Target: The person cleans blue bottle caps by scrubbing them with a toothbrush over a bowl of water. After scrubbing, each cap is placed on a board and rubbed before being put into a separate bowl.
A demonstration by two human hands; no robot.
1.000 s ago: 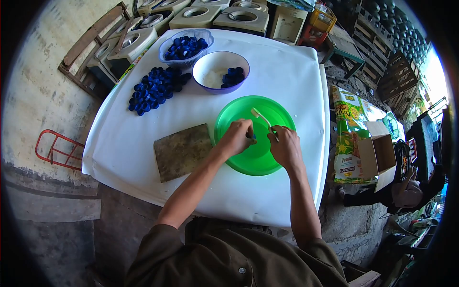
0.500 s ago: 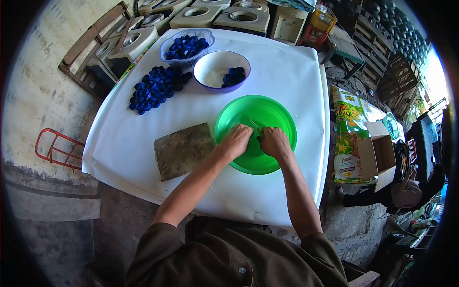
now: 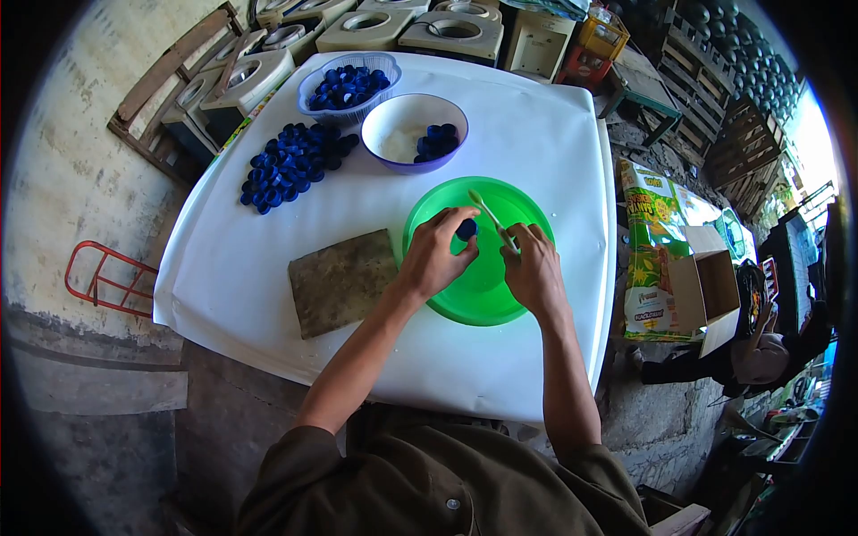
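Note:
Over the green basin (image 3: 429,297), my left hand (image 3: 435,255) pinches a dark blue bottle cap (image 3: 466,230) between thumb and fingers. My right hand (image 3: 534,268) grips a pale toothbrush (image 3: 487,211), its head pointing up and away to the left. The brush and the cap are apart. Beyond the basin stands a white bowl (image 3: 386,122) with a purple outside, holding several blue caps and something whitish. A heap of blue caps (image 3: 290,165) lies to its left, and more fill a pale lattice basket (image 3: 391,64) behind.
A worn, flat board (image 3: 344,281) lies on the white-covered table (image 3: 241,277), left of the basin. Beige dispenser housings (image 3: 451,36) line the far edge. On the floor at right are a cardboard box (image 3: 706,286) and a seated person (image 3: 760,357).
Both hands have lifted out of the basin's middle. The cap in my left hand now shows, and the toothbrush in my right has swung up into plain view.

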